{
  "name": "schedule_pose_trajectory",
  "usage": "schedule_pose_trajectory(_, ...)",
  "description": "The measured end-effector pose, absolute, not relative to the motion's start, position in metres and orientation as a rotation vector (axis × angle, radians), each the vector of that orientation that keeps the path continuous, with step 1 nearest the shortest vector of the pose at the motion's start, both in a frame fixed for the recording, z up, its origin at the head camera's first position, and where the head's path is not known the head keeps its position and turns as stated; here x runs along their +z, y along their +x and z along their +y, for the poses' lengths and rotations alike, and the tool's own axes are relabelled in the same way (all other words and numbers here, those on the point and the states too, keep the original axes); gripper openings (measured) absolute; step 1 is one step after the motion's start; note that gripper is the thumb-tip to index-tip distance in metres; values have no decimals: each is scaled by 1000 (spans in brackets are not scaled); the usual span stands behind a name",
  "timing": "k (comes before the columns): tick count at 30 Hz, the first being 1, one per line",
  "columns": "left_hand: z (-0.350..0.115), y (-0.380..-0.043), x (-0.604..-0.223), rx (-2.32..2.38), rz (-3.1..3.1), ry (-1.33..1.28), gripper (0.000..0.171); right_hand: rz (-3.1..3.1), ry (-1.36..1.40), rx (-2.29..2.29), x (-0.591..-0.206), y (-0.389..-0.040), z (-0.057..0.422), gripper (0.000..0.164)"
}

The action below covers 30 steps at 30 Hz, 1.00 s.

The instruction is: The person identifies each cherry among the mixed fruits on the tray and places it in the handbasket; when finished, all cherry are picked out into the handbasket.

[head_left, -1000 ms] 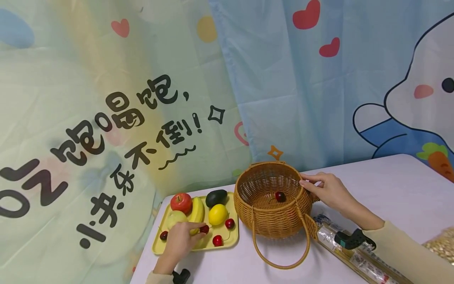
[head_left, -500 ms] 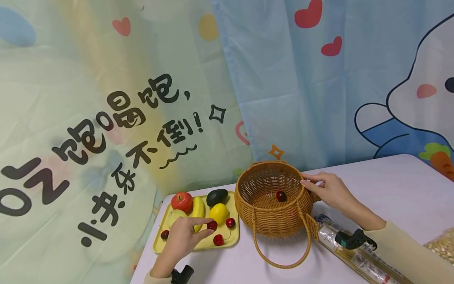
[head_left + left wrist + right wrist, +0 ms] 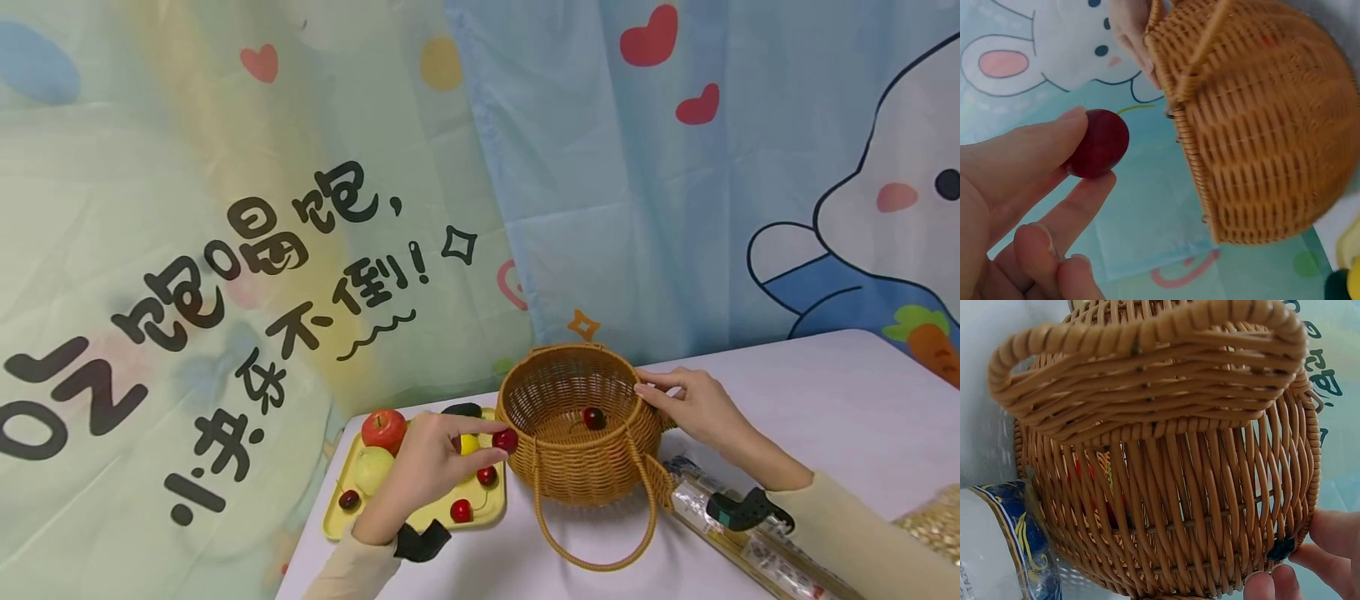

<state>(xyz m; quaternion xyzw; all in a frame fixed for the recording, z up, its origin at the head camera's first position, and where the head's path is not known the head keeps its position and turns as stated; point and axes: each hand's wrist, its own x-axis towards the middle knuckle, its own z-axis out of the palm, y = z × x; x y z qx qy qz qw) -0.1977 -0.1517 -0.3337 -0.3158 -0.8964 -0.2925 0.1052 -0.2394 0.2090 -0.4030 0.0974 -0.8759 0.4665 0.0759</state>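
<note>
My left hand (image 3: 429, 460) pinches a dark red cherry (image 3: 505, 441) between thumb and fingertips, by the left rim of a wicker basket (image 3: 581, 475). In the left wrist view the cherry (image 3: 1100, 145) shows a thin green stem pointing towards the basket. My right hand (image 3: 701, 406) holds the basket's right rim. Another cherry (image 3: 594, 417) lies inside the basket. Beneath my left arm, a yellow tray (image 3: 491, 510) bears a red apple (image 3: 383, 430), a pale green fruit (image 3: 371, 472), a partly covered lemon (image 3: 469, 443), a dark avocado-like fruit (image 3: 462, 410) and several cherries; the banana is hidden.
The basket's handle (image 3: 596, 567) hangs down towards the table's front. Right of the basket lies a long clear-wrapped package (image 3: 720, 517), under my right forearm. A beige woven item (image 3: 933, 521) is at the far right edge. Printed curtains (image 3: 600, 208) hang behind the table.
My left hand has lifted the cherry off the tray and carried it right and up to the basket's left rim. My right hand has stayed on the basket.
</note>
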Motion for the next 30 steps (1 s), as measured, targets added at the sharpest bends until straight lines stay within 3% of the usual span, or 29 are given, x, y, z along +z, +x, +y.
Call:
schedule_pose_trajectory(16,-98,-275,-286,-750,-2802,-1003,28,-2623,289,1371,-403,-238,206,52)
schedule_pose_trajectory(30,-56,-319,-277,-438,-2998,-988,28,-2637,275,1365,-403,-238,205,52)
